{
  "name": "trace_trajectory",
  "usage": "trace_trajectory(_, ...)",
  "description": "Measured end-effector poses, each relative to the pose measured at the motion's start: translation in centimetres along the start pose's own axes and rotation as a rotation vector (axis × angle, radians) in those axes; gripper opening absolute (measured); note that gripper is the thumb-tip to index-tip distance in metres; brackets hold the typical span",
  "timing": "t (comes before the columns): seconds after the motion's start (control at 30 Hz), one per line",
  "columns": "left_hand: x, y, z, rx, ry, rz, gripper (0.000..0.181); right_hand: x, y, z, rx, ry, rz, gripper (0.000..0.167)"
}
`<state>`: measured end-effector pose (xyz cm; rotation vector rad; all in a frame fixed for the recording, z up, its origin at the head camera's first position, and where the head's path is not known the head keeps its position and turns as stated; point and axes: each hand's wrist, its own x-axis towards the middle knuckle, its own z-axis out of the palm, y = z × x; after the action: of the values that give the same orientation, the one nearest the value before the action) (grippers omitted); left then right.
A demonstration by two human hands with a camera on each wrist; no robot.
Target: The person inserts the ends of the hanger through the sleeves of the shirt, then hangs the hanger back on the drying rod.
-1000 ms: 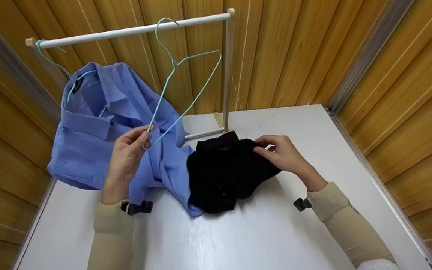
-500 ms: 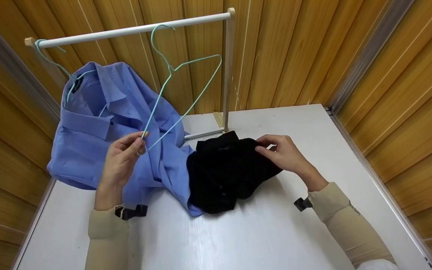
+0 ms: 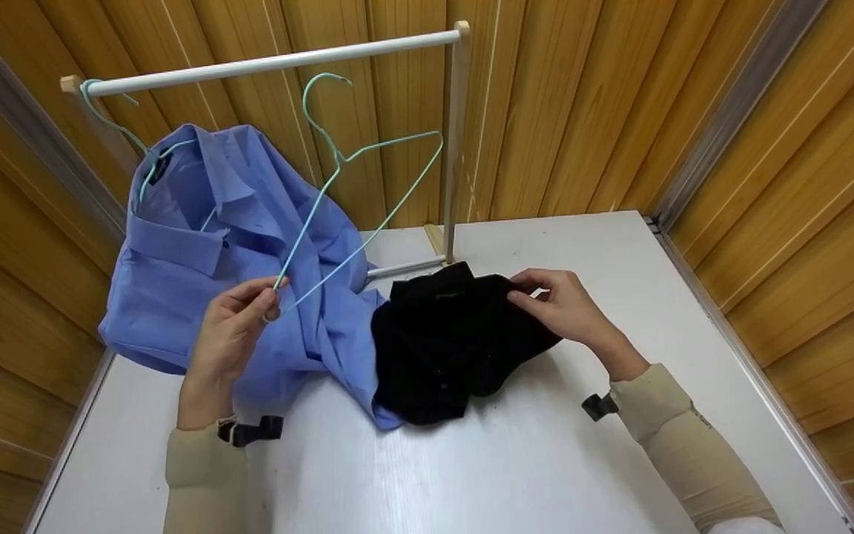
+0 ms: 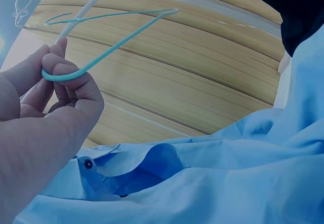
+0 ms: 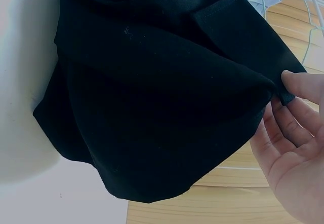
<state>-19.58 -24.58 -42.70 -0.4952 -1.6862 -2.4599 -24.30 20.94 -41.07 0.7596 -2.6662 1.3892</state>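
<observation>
In the head view my left hand (image 3: 227,334) pinches one lower corner of a mint-green wire hanger (image 3: 323,194). The hanger is tilted, its hook just below the rack's bar and apart from it. Curled fingers (image 4: 76,89) round the hanger's corner show in the left wrist view. My right hand (image 3: 562,308) pinches the upper right edge of a bunched black garment (image 3: 434,348). The right wrist view has the thumb on top of the black cloth (image 5: 162,107) and the other fingers beneath; the garment's exact kind is unclear.
A blue button shirt (image 3: 175,289) hangs on another green hanger (image 3: 119,126) at the left of the white rack (image 3: 271,67). Its lower part spreads over the white table (image 3: 412,482) and partly under the black garment. Wood-grain panels (image 3: 560,111) enclose the back and sides.
My left hand has drawn the hanger down and slightly left, so its hook went from level with the bar to below it. The right hand and black garment have stayed nearly still.
</observation>
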Motion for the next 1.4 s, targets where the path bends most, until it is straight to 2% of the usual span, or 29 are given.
trace_trajectory(0.1, -0.4, -0.2, -0.5, -0.011, -0.033, 0.003, 0.025, 0.2, 1.2, 0.1, 0.000, 0.004, 0.005, 0.015)
trace_trajectory(0.23, -0.9, -0.4, -1.0, -0.011, -0.046, 0.003, 0.026, 0.4, 2.2, 0.3, 0.001, 0.012, 0.028, 0.016)
trace_trajectory(0.4, -1.5, -0.5, -1.7, -0.013, -0.060, 0.011, 0.028, 0.0, -0.4, -0.2, -0.002, 0.003, 0.025, 0.015)
trace_trajectory(0.53, -2.0, -0.6, -2.1, -0.007, -0.077, 0.028, 0.028, 0.0, -0.5, -0.3, -0.003, -0.001, 0.024, 0.015)
trace_trajectory(0.83, -2.8, -0.7, -2.7, 0.012, -0.098, 0.025, 0.029, 0.8, 3.6, 0.2, -0.013, 0.014, 0.032, 0.016)
trace_trajectory(1.17, -3.5, -1.1, -3.3, -0.002, -0.135, 0.033, 0.029, 0.8, 4.7, -0.3, -0.005, 0.005, 0.019, 0.017)
trace_trajectory(1.4, -3.8, -1.7, -3.9, -0.019, -0.152, 0.030, 0.028, 0.9, 5.2, -0.4, -0.002, 0.007, 0.046, 0.017)
